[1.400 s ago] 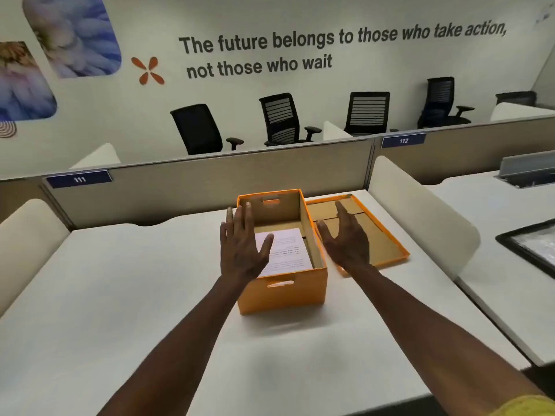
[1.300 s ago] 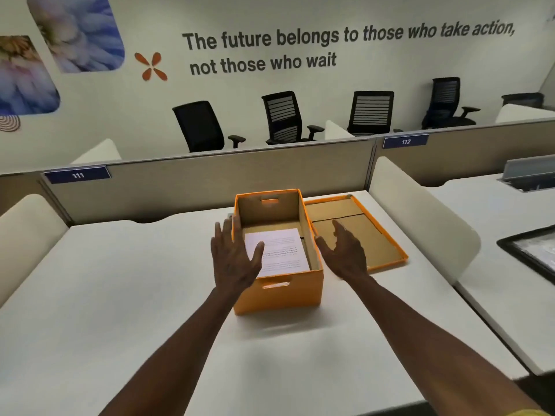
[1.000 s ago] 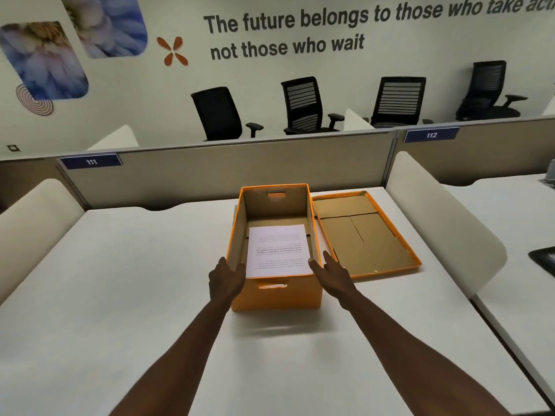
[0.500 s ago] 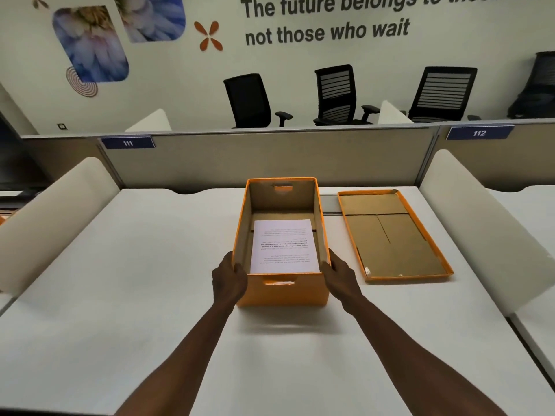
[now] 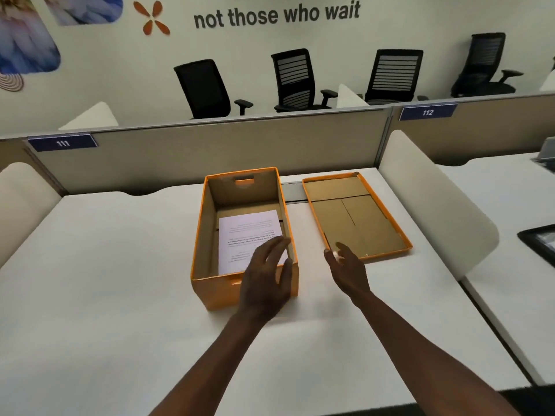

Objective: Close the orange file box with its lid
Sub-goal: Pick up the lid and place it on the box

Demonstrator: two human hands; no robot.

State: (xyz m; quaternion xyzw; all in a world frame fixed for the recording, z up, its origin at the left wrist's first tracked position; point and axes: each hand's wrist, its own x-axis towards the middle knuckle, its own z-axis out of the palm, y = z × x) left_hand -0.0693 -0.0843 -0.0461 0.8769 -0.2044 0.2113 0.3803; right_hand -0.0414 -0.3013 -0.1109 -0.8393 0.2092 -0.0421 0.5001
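orange file box [image 5: 210,291] uncovered, lid [image 5: 357,217] beside it, left hand [image 5: 267,277] spread, right hand [image 5: 348,270] spread

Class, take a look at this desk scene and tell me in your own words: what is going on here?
A person at a white desk is about to close an orange file box. The box stands open with a printed sheet lying inside. Its lid lies upside down on the desk to the right of the box, apart from it. The left hand hovers open over the box's near right corner, and the right hand reaches, fingers spread, toward the lid's near edge. Neither hand holds anything yet.
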